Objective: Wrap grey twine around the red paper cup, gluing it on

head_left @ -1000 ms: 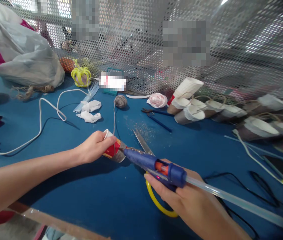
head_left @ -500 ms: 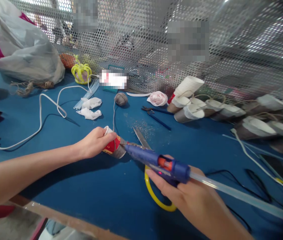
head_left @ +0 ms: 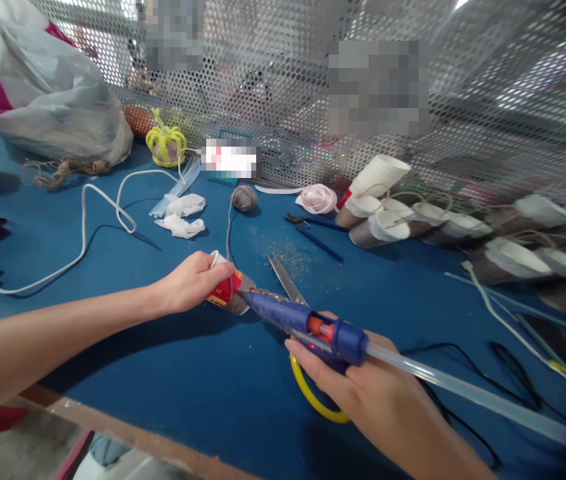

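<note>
My left hand (head_left: 190, 283) is closed round a small paper cup (head_left: 223, 293), red with grey yarn wound about its lower part. The cup lies tilted, its white rim toward my thumb. From it a strand of grey yarn runs back to a yarn ball (head_left: 245, 199). My right hand (head_left: 353, 387) grips a blue glue gun (head_left: 293, 317) with a long clear glue stick out of its rear. The gun's nozzle is at the yarn-wound side of the cup. Scissors (head_left: 287, 280) with yellow handles lie beneath the gun, partly hidden by it and my right hand.
Pliers (head_left: 315, 233) and a pink fabric rose (head_left: 317, 199) lie beyond the scissors. Several wrapped cups (head_left: 380, 227) stand at right. White crumpled scraps (head_left: 181, 225), a white cable (head_left: 83, 220) and a plastic bag (head_left: 63, 100) are at left. A perforated metal panel (head_left: 273, 87) borders the back.
My right hand has brought the glue gun slightly left, its nozzle further over the cup's yarn-wound side. My left hand keeps the cup in nearly the same place.
</note>
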Demonstrator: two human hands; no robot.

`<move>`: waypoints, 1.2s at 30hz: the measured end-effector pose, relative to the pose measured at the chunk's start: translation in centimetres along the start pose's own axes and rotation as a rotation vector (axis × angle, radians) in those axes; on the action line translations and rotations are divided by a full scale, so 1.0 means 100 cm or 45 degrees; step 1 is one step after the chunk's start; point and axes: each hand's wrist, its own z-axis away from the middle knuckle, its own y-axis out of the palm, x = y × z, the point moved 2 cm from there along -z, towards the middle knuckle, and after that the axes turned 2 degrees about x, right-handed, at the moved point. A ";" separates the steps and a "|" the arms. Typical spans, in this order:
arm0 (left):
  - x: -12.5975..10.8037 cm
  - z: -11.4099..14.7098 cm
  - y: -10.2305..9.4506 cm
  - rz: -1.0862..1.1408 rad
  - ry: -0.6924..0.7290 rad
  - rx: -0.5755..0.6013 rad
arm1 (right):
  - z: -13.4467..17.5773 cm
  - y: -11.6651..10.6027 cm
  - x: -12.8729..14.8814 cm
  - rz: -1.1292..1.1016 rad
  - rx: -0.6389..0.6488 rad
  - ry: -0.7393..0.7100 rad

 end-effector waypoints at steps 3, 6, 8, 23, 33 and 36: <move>-0.003 0.001 0.000 0.017 -0.020 -0.007 | 0.001 0.000 0.000 -0.002 -0.003 -0.011; -0.005 0.002 0.000 0.022 -0.035 -0.007 | 0.000 -0.002 0.001 -0.001 0.042 -0.044; -0.005 0.002 0.001 0.021 -0.027 0.007 | 0.000 -0.003 0.003 0.006 0.023 -0.059; 0.001 0.007 -0.002 -0.209 0.122 0.150 | 0.008 0.007 -0.032 0.132 0.037 -0.121; -0.001 0.007 -0.002 -0.250 0.142 0.158 | 0.005 0.001 -0.027 -0.063 0.147 0.040; 0.000 0.008 -0.003 -0.258 0.153 0.169 | 0.004 0.000 -0.023 -0.081 0.143 0.045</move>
